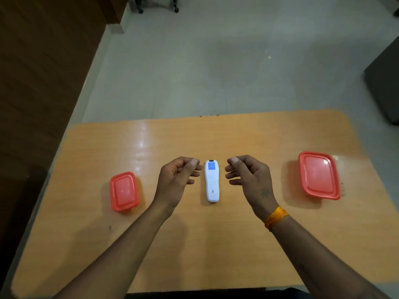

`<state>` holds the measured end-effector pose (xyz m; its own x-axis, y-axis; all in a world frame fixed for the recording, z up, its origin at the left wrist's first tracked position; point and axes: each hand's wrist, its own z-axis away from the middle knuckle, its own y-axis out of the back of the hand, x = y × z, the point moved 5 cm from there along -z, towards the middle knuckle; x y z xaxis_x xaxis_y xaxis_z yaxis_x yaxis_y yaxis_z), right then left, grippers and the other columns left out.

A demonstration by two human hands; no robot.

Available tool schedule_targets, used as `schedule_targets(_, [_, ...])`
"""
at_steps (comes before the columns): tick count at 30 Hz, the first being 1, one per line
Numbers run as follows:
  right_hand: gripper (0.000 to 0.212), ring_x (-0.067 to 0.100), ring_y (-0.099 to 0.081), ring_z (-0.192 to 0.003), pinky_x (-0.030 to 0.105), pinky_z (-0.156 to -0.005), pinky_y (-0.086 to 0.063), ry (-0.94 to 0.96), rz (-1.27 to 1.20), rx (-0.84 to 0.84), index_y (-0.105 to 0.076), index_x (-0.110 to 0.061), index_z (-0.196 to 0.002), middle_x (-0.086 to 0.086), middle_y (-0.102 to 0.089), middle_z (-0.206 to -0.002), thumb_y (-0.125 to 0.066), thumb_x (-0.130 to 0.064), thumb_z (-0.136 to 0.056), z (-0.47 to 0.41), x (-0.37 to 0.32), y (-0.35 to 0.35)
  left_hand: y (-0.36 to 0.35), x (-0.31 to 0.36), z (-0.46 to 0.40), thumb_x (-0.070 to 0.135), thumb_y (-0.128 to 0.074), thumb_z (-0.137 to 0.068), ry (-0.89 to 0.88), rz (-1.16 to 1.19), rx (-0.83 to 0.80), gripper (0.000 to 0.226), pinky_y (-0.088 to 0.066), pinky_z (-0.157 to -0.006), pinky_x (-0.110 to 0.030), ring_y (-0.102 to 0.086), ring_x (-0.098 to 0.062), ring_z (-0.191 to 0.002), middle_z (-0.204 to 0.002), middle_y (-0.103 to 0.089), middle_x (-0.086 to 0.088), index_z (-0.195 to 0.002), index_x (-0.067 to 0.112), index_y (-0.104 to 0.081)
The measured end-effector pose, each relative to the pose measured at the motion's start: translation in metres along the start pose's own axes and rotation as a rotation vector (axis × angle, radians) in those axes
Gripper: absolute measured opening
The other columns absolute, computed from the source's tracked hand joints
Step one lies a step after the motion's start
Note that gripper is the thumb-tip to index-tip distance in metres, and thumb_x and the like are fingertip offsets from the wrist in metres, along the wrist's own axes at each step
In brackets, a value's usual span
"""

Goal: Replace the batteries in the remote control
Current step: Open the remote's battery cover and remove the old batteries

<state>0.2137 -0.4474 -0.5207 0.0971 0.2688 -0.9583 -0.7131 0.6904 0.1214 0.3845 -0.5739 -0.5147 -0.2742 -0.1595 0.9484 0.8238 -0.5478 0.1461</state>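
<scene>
Wooden table (pixel 194 244) on a grey tiled floor | left hand (pixel 176 178) and right hand (pixel 248 175) hover with fingers loosely curled, holding nothing | white remote control (pixel 212 183) lies between them, untouched | small red container (pixel 123 191) at left, larger red container (pixel 319 175) at right.

An orange-brown wooden table (pixel 216 244) with a glossy top fills the lower half of the view, and overhead light glares off it in pale streaks toward 10 o'clock. Beyond its far edge lies a pale grey floor (pixel 216 61), running up to 12 o'clock. Dark brown wood panelling (pixel 38 72) covers the side from 9 to 11 o'clock. Chair castors (pixel 158 7) stand at 12 o'clock. A dark grey cabinet (pixel 384 83) sits at 2 o'clock.
</scene>
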Motion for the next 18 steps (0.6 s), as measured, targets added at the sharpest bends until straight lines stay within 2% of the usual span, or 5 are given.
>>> schedule_targets(5, [0.022, 0.024, -0.072, -0.077, 0.036, -0.066, -0.060, 0.023, -0.025, 0.006, -0.075, -0.012, -0.094, 0.008, -0.075, -0.086, -0.061, -0.026, -0.103, -0.027, 0.077, -0.013, -0.014, -0.078, -0.032, 0.041, -0.058, -0.099, 0.005, 0.018, 0.044, 0.033, -0.060, -0.084, -0.046, -0.074, -0.026, -0.099, -0.103, -0.079, -0.003, -0.102, 0.013, -0.077])
schedule_targets(9, [0.022, 0.019, -0.070, -0.074, 0.036, -0.064, -0.059, 0.077, -0.004, -0.002, -0.075, -0.008, -0.094, 0.010, -0.075, -0.085, -0.062, -0.023, -0.102, -0.042, 0.120, -0.022, -0.026, -0.124, -0.046, 0.036, -0.056, -0.106, -0.035, 0.014, 0.054, 0.032, -0.060, -0.080, -0.041, -0.074, -0.022, -0.099, -0.104, -0.079, -0.002, -0.100, 0.013, -0.077])
schedule_targets(12, [0.023, 0.018, -0.070, -0.072, 0.037, -0.063, -0.059, 0.148, 0.013, 0.000, -0.074, -0.004, -0.092, 0.011, -0.075, -0.083, -0.063, -0.022, -0.101, -0.048, 0.136, -0.027, -0.031, -0.149, -0.052, 0.036, -0.060, -0.104, -0.082, 0.017, 0.077, 0.034, -0.061, -0.081, -0.041, -0.073, -0.020, -0.101, -0.102, -0.078, -0.006, -0.097, 0.008, -0.077])
schedule_targets(15, [0.023, 0.018, -0.070, -0.073, 0.039, -0.064, -0.060, 0.226, 0.023, 0.028, -0.075, -0.007, -0.093, 0.009, -0.075, -0.082, -0.063, -0.024, -0.101, -0.045, 0.140, -0.025, -0.032, -0.159, -0.053, 0.041, -0.062, -0.101, -0.162, 0.018, 0.103, 0.038, -0.060, -0.085, -0.051, -0.071, -0.027, -0.099, -0.104, -0.074, -0.015, -0.096, 0.006, -0.076])
schedule_targets(18, [0.022, 0.024, -0.072, -0.076, 0.041, -0.066, -0.062, 0.293, 0.024, 0.067, -0.075, -0.011, -0.093, 0.007, -0.075, -0.082, -0.062, -0.026, -0.101, -0.034, 0.139, -0.019, -0.031, -0.158, -0.044, 0.041, -0.062, -0.101, -0.239, 0.034, 0.151, 0.035, -0.063, -0.077, -0.041, -0.069, -0.026, -0.103, -0.104, -0.075, -0.012, -0.095, 0.011, -0.077])
